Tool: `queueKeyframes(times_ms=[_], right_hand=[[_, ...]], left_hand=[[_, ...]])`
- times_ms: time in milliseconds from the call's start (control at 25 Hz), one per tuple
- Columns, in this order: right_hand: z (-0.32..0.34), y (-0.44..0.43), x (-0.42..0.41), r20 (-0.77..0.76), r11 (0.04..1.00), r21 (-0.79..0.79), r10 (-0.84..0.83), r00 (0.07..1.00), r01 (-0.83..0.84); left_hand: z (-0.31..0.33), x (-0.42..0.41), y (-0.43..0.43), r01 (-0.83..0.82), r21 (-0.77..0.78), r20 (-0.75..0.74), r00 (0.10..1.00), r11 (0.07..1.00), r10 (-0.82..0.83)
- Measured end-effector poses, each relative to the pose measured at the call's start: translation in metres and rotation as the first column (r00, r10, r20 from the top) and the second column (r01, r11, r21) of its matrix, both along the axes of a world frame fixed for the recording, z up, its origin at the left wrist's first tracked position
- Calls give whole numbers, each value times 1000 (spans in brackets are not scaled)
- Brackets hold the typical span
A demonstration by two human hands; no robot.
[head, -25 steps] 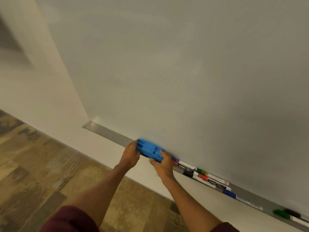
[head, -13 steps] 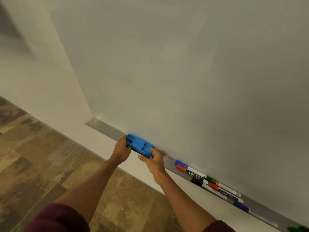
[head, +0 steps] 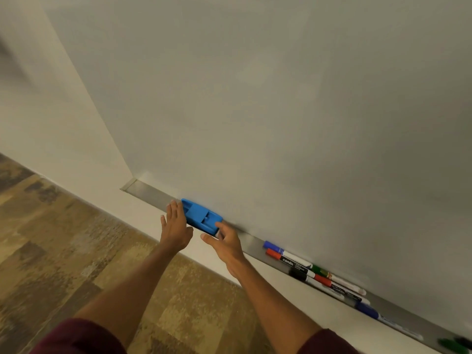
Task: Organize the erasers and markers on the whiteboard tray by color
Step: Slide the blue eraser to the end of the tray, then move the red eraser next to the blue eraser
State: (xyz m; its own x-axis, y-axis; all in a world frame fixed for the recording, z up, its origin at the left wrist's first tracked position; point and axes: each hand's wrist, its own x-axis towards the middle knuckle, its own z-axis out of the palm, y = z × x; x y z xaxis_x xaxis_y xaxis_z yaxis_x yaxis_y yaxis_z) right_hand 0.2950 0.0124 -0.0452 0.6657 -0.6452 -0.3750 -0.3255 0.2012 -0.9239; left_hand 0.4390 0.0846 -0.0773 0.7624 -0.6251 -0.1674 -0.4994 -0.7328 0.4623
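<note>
A blue eraser lies on the metal whiteboard tray near its left end. My left hand is open, its fingertips resting by the eraser's left end. At the eraser's right end my right hand is open too, fingers spread and just touching it. Further right on the tray lies a cluster of markers: a blue-capped one, a red-capped one, a black one, a green one, another red one and another blue one.
The whiteboard fills the upper view above the tray. A green marker lies at the far right edge of the tray. A cream wall and wood-pattern floor lie to the left and below.
Both hands slid the blue eraser leftward along the tray, away from the markers. Now the fingers have opened and the eraser rests on the tray.
</note>
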Motion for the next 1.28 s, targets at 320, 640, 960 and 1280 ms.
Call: queueKeyframes(times_ms=[320, 640, 960, 1280], right_hand=[[-28, -19, -79, -395, 479, -808, -9, 919, -343], [-34, -41, -163, -764, 478, -592, -77, 641, -649], [-35, -54, -226, -766, 469, -598, -96, 635, -650], [-25, -59, -263, -768, 497, -606, -162, 619, -621]], left_hand=[[-23, -122, -10, 343, -8, 306, 895, 939, -324], [-37, -195, -26, 512, 75, 258, 819, 856, -513], [-39, -212, -40, 541, 76, 237, 806, 837, -543], [-41, -230, -42, 560, 75, 292, 779, 825, -555]])
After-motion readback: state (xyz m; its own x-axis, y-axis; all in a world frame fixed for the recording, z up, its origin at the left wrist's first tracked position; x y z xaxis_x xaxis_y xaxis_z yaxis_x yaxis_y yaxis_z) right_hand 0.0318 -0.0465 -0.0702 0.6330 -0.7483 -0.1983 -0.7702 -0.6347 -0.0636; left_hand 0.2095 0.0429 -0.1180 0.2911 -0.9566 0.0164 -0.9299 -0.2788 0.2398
